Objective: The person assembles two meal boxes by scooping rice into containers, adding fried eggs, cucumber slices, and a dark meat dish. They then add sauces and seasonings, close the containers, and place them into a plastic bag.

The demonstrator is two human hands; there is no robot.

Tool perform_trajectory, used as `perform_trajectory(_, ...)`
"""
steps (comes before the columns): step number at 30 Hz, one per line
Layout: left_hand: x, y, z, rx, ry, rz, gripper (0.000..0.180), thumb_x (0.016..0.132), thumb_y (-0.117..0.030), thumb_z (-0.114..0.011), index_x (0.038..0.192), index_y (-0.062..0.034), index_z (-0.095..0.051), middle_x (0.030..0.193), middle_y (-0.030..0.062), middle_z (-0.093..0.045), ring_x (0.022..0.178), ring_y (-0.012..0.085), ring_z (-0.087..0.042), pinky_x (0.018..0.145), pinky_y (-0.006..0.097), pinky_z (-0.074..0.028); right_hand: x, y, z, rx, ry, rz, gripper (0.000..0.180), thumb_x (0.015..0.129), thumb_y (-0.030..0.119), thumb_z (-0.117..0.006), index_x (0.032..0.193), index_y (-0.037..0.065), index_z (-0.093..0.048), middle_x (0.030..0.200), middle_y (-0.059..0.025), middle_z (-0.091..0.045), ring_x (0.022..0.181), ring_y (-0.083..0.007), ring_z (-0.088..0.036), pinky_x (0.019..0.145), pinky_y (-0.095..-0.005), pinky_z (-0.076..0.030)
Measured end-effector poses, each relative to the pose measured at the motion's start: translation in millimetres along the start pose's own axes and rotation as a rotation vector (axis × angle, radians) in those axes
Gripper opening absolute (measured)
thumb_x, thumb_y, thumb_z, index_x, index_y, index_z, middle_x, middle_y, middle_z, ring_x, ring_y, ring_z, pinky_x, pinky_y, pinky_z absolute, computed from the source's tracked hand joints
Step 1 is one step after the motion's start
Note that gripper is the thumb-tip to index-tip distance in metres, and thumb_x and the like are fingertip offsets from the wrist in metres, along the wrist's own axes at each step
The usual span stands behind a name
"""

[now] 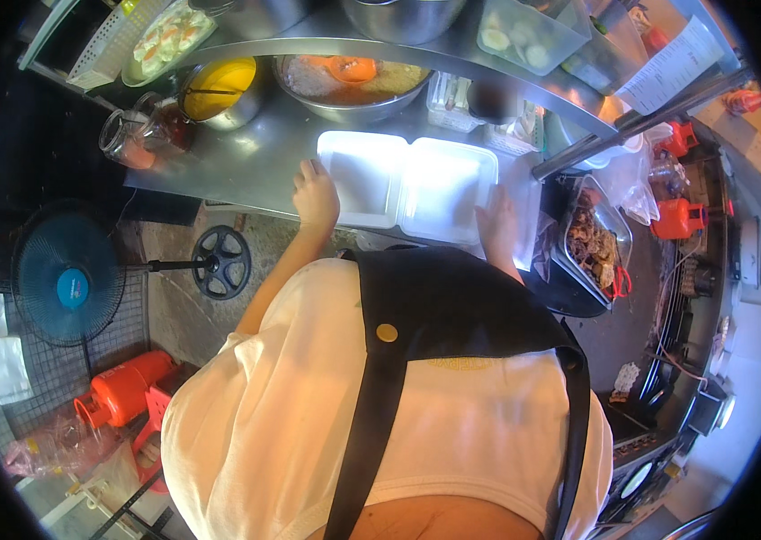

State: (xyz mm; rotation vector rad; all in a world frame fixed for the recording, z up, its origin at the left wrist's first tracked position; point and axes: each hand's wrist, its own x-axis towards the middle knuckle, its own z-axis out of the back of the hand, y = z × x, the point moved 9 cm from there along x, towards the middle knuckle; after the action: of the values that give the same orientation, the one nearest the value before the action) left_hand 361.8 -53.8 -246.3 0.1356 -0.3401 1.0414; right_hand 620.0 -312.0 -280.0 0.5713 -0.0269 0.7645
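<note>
An unfolded white foam takeout box lies on the steel counter in front of me, its two shallow halves side by side and nothing in them. My left hand is at its left rim, fingers curled against the edge. At the right rim my right hand rests with fingers stretched out along the side; bright glare washes out part of it. Behind the box stands a wide steel bowl of rice with an orange scoop in it.
Left on the counter are a pot of yellow food with a ladle and glass jars. A steel shelf overhangs the back. A tray of dark cooked meat sits right. A fan and red gas cylinder stand left.
</note>
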Motion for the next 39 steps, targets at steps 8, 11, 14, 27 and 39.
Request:
perform_trajectory(8, 3, -19, 12, 0.216, -0.099, -0.024, 0.026, 0.077, -0.012, -0.059, 0.102, -0.0023, -0.06, 0.09, 0.0076, -0.052, 0.085, 0.025, -0.056, 0.063, 0.036, -0.05, 1, -10, 3, 0.357, 0.132, -0.06, 0.07, 0.075, 0.001, -0.06, 0.139, 0.001, -0.03, 0.128, -0.0286, -0.047, 0.113, -0.0405, -0.053, 0.089, -0.0405, -0.046)
perform_trajectory(11, 6, -17, 19, 0.025, -0.173, -0.084, 0.026, 0.083, -0.019, -0.058, 0.103, -0.0032, -0.063, 0.092, 0.0114, -0.06, 0.085, 0.0291, -0.06, 0.068, 0.039, -0.051, 4, -11, 16, 0.634, 0.124, -0.046, 0.073, 0.074, -0.005, -0.057, 0.141, 0.001, -0.027, 0.137, -0.0246, -0.041, 0.122, -0.0335, -0.048, 0.095, -0.0378, -0.042)
perform_trajectory(14, 14, 9, -4, -0.767, 0.183, 0.294, 0.031, 0.086, -0.028, -0.059, 0.104, -0.0035, -0.066, 0.094, 0.017, -0.065, 0.087, 0.0332, -0.062, 0.076, 0.042, -0.05, 10, -42, 34, 0.727, 0.06, 0.016, 0.075, 0.073, -0.011, -0.053, 0.143, 0.002, -0.026, 0.142, -0.0196, -0.037, 0.13, -0.0272, -0.04, 0.103, -0.0346, -0.034)
perform_trajectory(27, -38, -4, -53, -0.56, 0.26, 0.033, 0.052, 0.07, -0.001, -0.062, 0.121, -0.0148, -0.06, 0.132, 0.0192, -0.042, 0.119, 0.0385, -0.047, 0.096, 0.04, -0.044, 2, -172, 108, 0.548, 0.052, -0.135, 0.077, 0.071, -0.006, -0.048, 0.144, 0.01, -0.033, 0.14, -0.0156, -0.044, 0.126, -0.025, -0.045, 0.105, -0.0332, -0.034)
perform_trajectory(39, 39, -2, 90, -0.362, -0.363, -0.262, 0.032, 0.08, -0.008, -0.062, 0.112, -0.0095, -0.063, 0.12, 0.0139, -0.055, 0.102, 0.0336, -0.056, 0.089, 0.042, -0.045, -10, -11, 54, -0.076, 0.0, 0.304, 0.088, 0.069, 0.04, -0.076, 0.141, 0.009, -0.037, 0.14, -0.0238, -0.036, 0.127, -0.0436, -0.035, 0.107, -0.0539, -0.026)
